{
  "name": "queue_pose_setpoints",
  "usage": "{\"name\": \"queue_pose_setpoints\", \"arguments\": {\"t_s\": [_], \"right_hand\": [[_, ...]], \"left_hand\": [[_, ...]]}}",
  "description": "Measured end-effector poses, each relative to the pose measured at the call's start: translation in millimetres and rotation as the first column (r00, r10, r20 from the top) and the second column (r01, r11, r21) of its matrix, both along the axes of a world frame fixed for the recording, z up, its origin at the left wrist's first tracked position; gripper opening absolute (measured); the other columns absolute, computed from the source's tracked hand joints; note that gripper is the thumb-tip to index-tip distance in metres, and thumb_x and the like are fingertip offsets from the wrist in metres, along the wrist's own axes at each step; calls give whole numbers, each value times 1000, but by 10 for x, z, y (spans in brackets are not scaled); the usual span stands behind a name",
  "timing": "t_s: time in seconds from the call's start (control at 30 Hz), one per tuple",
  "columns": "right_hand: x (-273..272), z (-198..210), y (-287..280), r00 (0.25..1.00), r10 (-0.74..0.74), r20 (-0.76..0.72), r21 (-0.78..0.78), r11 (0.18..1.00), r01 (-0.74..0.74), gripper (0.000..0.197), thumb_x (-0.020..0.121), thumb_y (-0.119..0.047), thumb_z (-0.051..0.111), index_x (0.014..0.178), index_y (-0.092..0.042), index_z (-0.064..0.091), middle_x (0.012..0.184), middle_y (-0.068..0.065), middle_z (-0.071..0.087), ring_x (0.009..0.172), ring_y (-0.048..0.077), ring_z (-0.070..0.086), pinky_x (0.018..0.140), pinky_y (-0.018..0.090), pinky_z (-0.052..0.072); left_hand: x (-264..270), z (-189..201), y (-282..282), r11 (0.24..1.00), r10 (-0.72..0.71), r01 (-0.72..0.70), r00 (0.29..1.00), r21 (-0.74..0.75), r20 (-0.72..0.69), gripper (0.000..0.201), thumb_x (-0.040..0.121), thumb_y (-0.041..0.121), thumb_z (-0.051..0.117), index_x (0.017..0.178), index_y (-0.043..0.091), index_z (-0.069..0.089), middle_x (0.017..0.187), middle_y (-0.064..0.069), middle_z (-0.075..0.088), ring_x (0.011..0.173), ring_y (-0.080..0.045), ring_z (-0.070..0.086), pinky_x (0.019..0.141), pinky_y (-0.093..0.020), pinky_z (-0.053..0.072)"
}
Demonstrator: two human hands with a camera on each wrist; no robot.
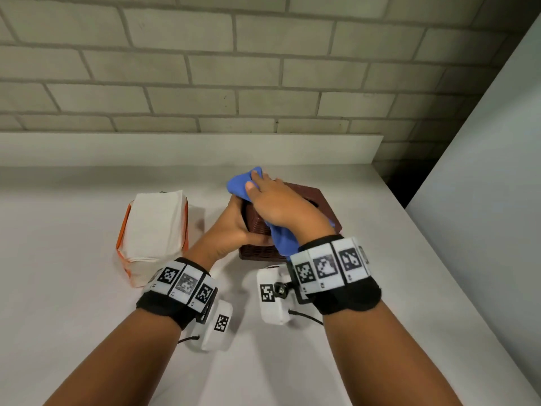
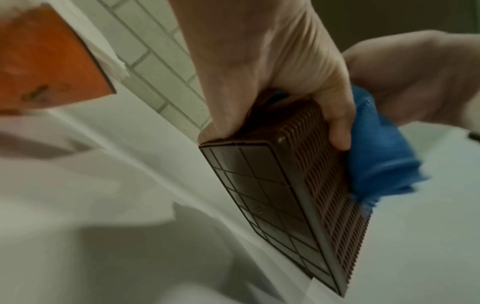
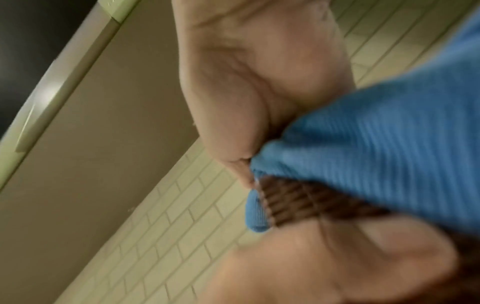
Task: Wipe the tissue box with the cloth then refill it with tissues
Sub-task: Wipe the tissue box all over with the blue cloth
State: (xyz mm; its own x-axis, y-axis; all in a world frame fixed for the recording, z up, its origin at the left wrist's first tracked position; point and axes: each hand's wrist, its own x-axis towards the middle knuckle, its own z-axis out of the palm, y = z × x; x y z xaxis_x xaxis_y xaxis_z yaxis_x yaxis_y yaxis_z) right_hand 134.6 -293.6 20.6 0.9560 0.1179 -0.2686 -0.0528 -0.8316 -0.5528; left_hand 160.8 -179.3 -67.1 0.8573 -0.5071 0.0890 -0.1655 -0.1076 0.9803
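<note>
A brown woven-look tissue box [image 1: 257, 227] [image 2: 291, 195] [image 3: 298, 201] is tipped up off the white table, its gridded underside showing in the left wrist view. My left hand [image 1: 234, 227] [image 2: 272, 72] grips one end of it, thumb on one side and fingers on the other. My right hand [image 1: 281, 206] [image 3: 246, 92] holds a blue cloth [image 1: 243, 183] [image 2: 379, 156] [image 3: 376, 148] against the box's top and near side. The cloth's lower end hangs by my right wrist. A white tissue pack [image 1: 155, 232] in an orange wrapper lies to the left.
The white table [image 1: 87, 303] ends at a raised back ledge [image 1: 187, 148] under a brick wall. A pale panel [image 1: 483, 177] stands at the right edge. The brown lid or base plate [image 1: 319, 200] lies under and behind the box, at my right hand.
</note>
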Motion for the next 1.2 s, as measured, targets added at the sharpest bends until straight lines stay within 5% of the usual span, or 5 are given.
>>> {"name": "queue_pose_setpoints", "arguments": {"t_s": [0.47,0.7,0.87,1.07,1.2], "right_hand": [[128,-203,-436,991,-117,-59,-158,982,107,55,103,-40,12,153,-26,-3,162,0,-11,148,30,-14,118,51,-3],[26,-140,-234,996,69,55,-137,989,-61,52,101,-47,9,152,-37,4,162,-7,-5,150,25,-10,120,50,-1],[153,-151,-525,999,-22,30,-66,997,24,51,100,-50,8,150,-41,8,162,-6,-3,149,22,-12,119,50,-4],[19,-161,-548,1000,14,-8,-52,999,-14,50,101,-46,9,151,-38,7,162,-10,-3,149,22,-13,121,44,-4],[-47,-75,-215,987,150,60,-141,980,-141,49,101,-46,10,150,-40,8,162,-10,-1,150,22,-4,120,43,1]], "left_hand": [[19,-60,93,994,36,-48,992,-95,-124,136,41,16,86,153,22,10,140,-6,50,123,-22,56,102,-42,48],[19,-7,93,991,-27,14,995,-133,-95,102,44,13,83,136,20,39,113,2,64,101,-11,66,82,-22,54],[68,37,181,984,-10,-5,996,-176,-85,105,42,11,83,135,33,37,121,2,61,105,-9,65,83,-22,54],[86,39,292,975,-12,-18,991,-223,-134,116,42,10,81,147,17,31,128,-8,58,107,-17,63,79,-21,55],[60,9,197,975,-38,3,988,-220,-153,99,35,12,87,126,15,48,109,-6,63,93,-11,69,74,-21,55]]}}
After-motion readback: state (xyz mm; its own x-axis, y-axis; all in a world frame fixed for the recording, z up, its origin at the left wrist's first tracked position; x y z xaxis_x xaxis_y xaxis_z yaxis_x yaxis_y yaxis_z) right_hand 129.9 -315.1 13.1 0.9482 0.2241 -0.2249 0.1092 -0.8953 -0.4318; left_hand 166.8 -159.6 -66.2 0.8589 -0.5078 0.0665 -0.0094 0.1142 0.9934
